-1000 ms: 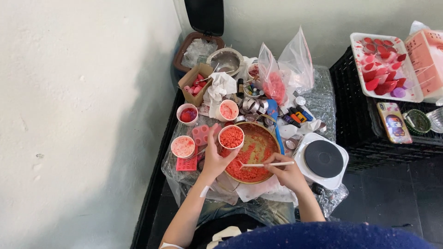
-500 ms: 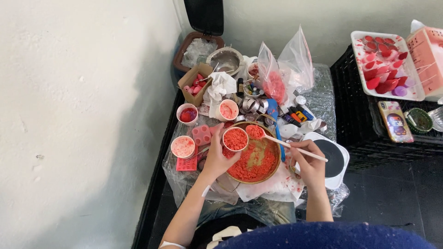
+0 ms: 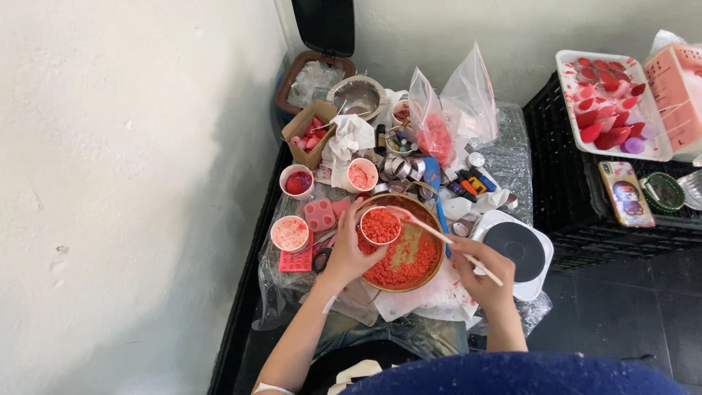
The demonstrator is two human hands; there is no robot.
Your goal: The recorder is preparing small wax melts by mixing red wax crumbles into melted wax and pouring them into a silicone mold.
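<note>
The left hand (image 3: 349,252) grips the cup (image 3: 380,226) over the bowl's (image 3: 431,274) left edge. The right hand (image 3: 482,274) pinches the spoon (image 3: 439,234), its long axis slanting up-left, scoop end just right of the cup's rim.

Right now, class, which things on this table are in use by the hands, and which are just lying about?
In use:
left hand holding the small cup of red bits
right hand holding the spoon
wooden bowl

Lying about:
hot plate
phone
plastic bags
white tray of red shapes
</note>
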